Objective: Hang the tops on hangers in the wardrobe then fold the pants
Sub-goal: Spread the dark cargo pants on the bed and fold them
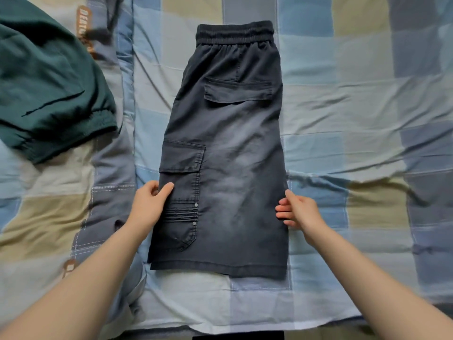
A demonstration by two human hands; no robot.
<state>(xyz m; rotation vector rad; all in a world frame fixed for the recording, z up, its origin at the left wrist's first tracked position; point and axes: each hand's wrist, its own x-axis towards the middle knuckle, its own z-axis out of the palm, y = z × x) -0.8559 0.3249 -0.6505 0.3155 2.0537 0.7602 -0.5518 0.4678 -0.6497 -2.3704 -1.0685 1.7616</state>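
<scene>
Dark grey cargo shorts (228, 148) lie flat on the bed, folded in half lengthwise, with the elastic waistband at the far end and the hem near me. A flap pocket and a side cargo pocket face up. My left hand (149, 204) pinches the left edge of the shorts beside the cargo pocket, thumb on top of the fabric. My right hand (297, 211) is at the right edge of the shorts, fingers curled at the fabric's border; whether it grips the cloth I cannot tell.
A dark green garment (49, 82) lies bunched at the upper left of the bed. The checked blue, beige and grey bedcover (355, 119) spreads under everything. Its near edge (232, 330) runs along the bottom of the view.
</scene>
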